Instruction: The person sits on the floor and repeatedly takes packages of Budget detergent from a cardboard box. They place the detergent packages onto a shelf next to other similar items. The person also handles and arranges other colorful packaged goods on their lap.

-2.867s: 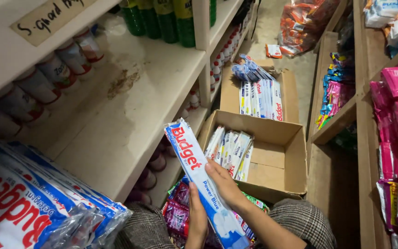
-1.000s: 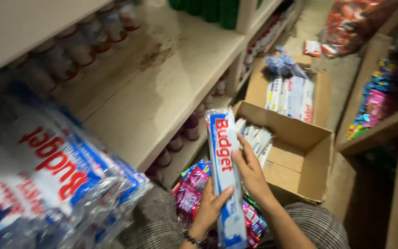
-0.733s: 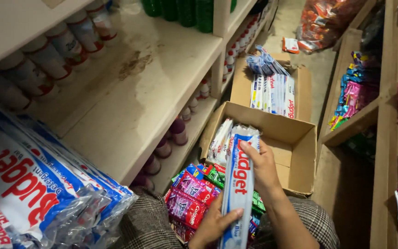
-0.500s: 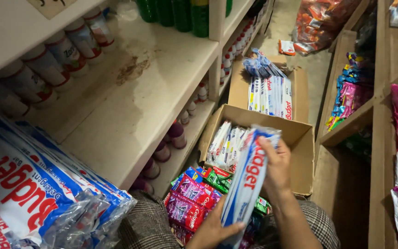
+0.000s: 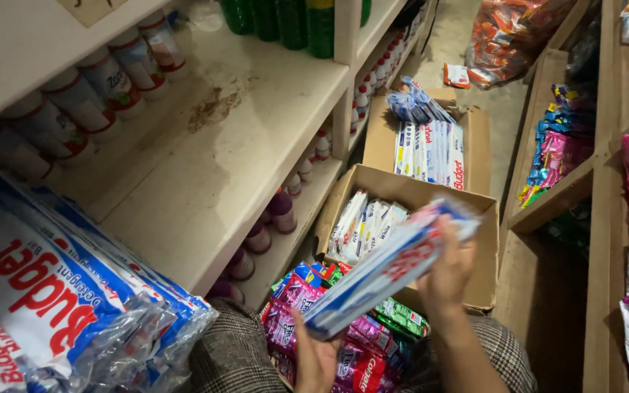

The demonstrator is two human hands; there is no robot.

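Both hands, left hand (image 5: 316, 358) and right hand (image 5: 447, 271), are gripping the ends of a seemingly blurred blue-and-white soap pack (image 5: 387, 268) above an open cardboard box (image 5: 483, 240).

The white shelf (image 5: 256, 145) carries round white containers (image 5: 81, 102) in a row along its back left and dark green bottles (image 5: 285, 22) at its far end. A stack of blue-and-white wrapped packs (image 5: 60, 306) overhangs its near front corner. A brown stain (image 5: 212, 109) marks the bare middle.

On the floor (image 5: 504, 109) stand two open cardboard boxes (image 5: 409, 196).
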